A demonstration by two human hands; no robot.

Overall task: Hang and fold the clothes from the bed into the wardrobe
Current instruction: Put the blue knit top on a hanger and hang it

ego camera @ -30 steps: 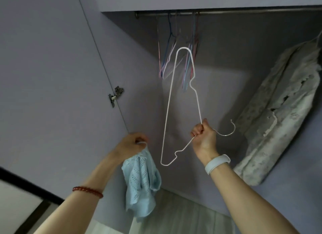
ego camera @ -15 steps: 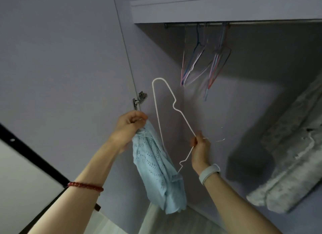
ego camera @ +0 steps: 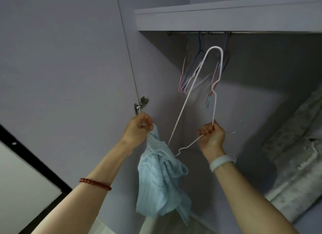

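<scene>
My left hand (ego camera: 138, 130) pinches the top of a light blue knitted garment (ego camera: 161, 181), which hangs down in front of the wardrobe's side wall. My right hand (ego camera: 211, 135) grips a white wire hanger (ego camera: 183, 110) near its neck. The hanger stands on end, one rounded shoulder pointing up toward the rail (ego camera: 217, 32), its hook sticking out to the right of my fist. The hanger's lower corner sits just beside the garment. Several coloured wire hangers (ego camera: 193, 70) hang empty from the rail under the shelf.
A grey patterned garment (ego camera: 296, 155) hangs at the right of the wardrobe. A shelf (ego camera: 226, 17) runs above the rail. The open door (ego camera: 61, 68) with its metal hinge (ego camera: 142, 103) stands at the left. A dark-framed pane (ego camera: 26, 172) is at lower left.
The view has shifted, so the rail sits lower right. My right hand has swung the hanger's upper end back up in front of the hanging hangers. My left hand still holds the garment.
</scene>
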